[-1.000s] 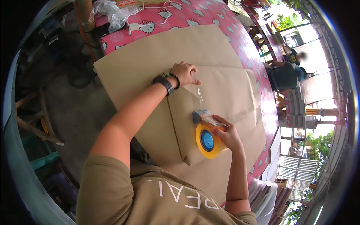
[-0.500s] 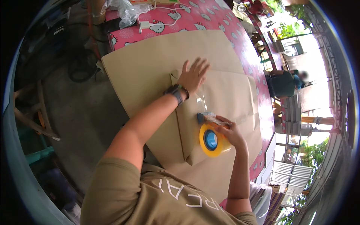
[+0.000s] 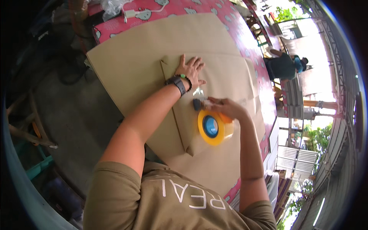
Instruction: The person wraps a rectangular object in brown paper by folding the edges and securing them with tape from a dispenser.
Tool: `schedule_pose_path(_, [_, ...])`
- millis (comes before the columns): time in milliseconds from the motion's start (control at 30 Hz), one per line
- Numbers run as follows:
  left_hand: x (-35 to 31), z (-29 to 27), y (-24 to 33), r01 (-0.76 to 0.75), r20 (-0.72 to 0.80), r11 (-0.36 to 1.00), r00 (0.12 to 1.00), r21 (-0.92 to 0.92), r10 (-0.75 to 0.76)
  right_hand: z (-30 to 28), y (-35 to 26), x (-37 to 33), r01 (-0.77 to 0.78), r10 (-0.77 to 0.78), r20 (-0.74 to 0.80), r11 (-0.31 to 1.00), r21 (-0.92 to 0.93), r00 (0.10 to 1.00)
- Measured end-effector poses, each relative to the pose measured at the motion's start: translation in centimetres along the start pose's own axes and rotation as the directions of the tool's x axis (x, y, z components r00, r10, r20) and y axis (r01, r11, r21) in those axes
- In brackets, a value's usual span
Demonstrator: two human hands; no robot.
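A flat parcel wrapped in brown paper (image 3: 230,80) lies on a larger sheet of brown kraft paper (image 3: 142,50). My left hand (image 3: 190,71) presses on the parcel near its left side, fingers spread, with a watch and a bracelet on the wrist. My right hand (image 3: 229,108) grips a tape dispenser (image 3: 211,127) carrying a large yellow-edged roll of clear tape on a blue hub. Its dark front end sits just below my left hand, close to the parcel's surface. A short shiny piece of clear tape (image 3: 198,92) shows between the two.
Pink patterned cloth covers the table (image 3: 191,8). At its far left lie a white cable with a plug (image 3: 130,14) and clear plastic (image 3: 112,8). Wooden furniture (image 3: 30,134) stands on the floor at left. Another person (image 3: 283,66) is in the background at right.
My right hand and the tape dispenser have come nearer to my left hand. The left hand stays flat on the parcel. The whole view has shifted a little, moving the paper up and left.
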State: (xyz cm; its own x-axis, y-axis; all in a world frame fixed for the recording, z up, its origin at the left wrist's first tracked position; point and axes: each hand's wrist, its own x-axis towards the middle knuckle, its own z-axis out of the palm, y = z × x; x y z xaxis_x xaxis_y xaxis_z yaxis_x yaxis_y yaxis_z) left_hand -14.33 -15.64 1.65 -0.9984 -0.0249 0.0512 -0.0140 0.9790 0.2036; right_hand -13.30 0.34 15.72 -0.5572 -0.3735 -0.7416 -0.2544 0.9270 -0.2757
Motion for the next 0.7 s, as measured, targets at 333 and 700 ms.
schedule_pose_path(333, [-0.4, -0.9, -0.4, 0.019, 0.069, 1.000, 0.997, 0.013, -0.020, 4.4, 3.2, -5.6, -0.121, 0.182, 0.269, 0.966, -0.227, 0.946])
schedule_pose_path(700, [-1.1, -0.8, 0.2, -0.069, 0.006, 0.996, 0.998, -0.051, 0.070, 10.4, 2.5, -1.7, 0.119, 0.579, 0.705, 0.732, -0.670, 0.409])
